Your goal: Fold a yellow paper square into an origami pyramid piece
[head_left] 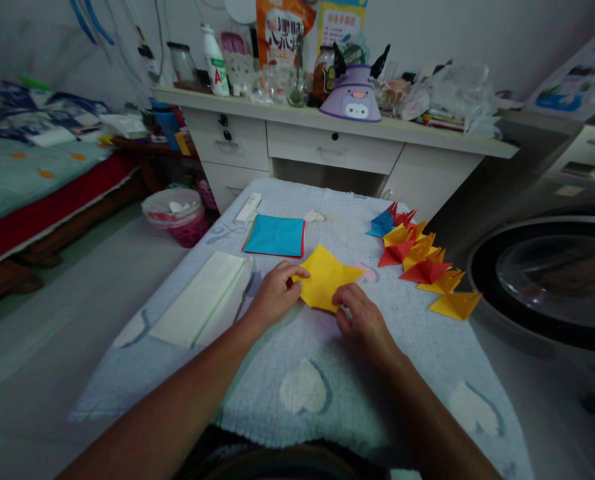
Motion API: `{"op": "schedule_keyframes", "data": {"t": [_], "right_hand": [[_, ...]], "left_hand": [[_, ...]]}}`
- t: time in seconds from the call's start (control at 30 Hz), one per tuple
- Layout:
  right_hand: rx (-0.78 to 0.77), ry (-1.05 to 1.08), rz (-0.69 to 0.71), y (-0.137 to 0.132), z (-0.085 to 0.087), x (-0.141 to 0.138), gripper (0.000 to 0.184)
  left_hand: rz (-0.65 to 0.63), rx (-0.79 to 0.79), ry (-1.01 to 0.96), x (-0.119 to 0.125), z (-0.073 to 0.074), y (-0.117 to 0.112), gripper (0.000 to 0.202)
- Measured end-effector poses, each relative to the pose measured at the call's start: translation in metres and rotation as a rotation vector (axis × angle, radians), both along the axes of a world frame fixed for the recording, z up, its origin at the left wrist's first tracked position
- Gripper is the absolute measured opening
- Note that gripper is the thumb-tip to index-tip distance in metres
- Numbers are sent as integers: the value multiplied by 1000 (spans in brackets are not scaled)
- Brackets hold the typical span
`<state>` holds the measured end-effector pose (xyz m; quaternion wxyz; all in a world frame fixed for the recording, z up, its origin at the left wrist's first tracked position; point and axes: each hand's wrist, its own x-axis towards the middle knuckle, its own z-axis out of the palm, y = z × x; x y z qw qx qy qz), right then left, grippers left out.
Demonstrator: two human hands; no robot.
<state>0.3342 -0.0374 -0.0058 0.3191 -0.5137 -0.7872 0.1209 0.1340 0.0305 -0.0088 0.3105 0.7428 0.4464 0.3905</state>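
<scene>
A yellow sheet of origami paper (pixel 322 275), creased and partly folded with pointed corners, is held between both hands above the cloth-covered table (pixel 257 413). My left hand (pixel 280 288) pinches its left corner between thumb and fingers. At the lower right edge, my right hand (pixel 360 312) grips the same paper with curled fingers. Behind the yellow paper lies a stack of square paper (pixel 276 235), blue on top with red showing beneath. Folded paper cranes (pixel 420 257) in yellow, red and blue stand in rows to the right.
A folded pale cloth or paper packet (pixel 197 300) lies left of my left hand. A white remote-like object (pixel 249 208) sits at the table's far left. Beyond are a cluttered white desk (pixel 327 140), a waste bin (pixel 175 217) and a washing machine (pixel 552 267).
</scene>
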Motion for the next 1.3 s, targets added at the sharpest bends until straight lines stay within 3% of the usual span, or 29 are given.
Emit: {"op": "schedule_keyframes", "data": {"t": [0.17,0.33,0.6,0.73,0.87,1.1,1.3], "right_hand": [[-29,5,-3,-3,12,13,25],[-92,-15,13,-9,16,31,16],[-126,-79,-46,-11,-11,51,17],[-119,-87,-100,-13,-15,51,20],[-128,-111,-96,-17,-14,51,14],[-112,-121,-83,-17,-19,53,13],[-137,-100,-99,-16,-19,54,13]], "left_hand": [[-78,73,-46,-7,13,-11,36],[-170,142,71,-9,10,-15,53],[-298,219,276,-5,-5,-14,27],[-240,333,389,-4,-3,-19,15],[-221,441,450,-4,1,-23,16],[-442,370,438,-3,-2,-19,7],[-465,363,490,-1,1,-21,10]]}}
